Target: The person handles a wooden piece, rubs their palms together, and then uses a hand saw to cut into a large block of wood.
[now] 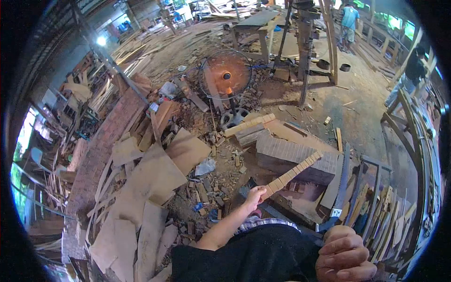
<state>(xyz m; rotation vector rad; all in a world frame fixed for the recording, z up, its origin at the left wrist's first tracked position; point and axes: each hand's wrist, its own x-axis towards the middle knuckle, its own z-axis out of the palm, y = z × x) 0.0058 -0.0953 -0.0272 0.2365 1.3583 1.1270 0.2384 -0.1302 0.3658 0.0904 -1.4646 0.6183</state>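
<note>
My left hand (pixel 255 196) is closed round the near end of a long, narrow wooden strip (pixel 293 173) with dark lines across it. The strip slants up and to the right, its far end over a large wooden block (pixel 296 157) whose top edge is also marked with lines. My right hand (pixel 345 256) is close to the camera at the lower right, fingers curled; what they hold, if anything, is hidden. Just above it lies a long saw (pixel 342 183) with a pale fitting at its near end.
An orange fan (pixel 226 75) stands ahead. Wooden sheets (pixel 152 174) and scraps lie to the left. Upright wood pieces (pixel 383 216) and a frame (pixel 408 127) are at the right. One person (pixel 348 28) is at the back, another (pixel 413 70) at far right.
</note>
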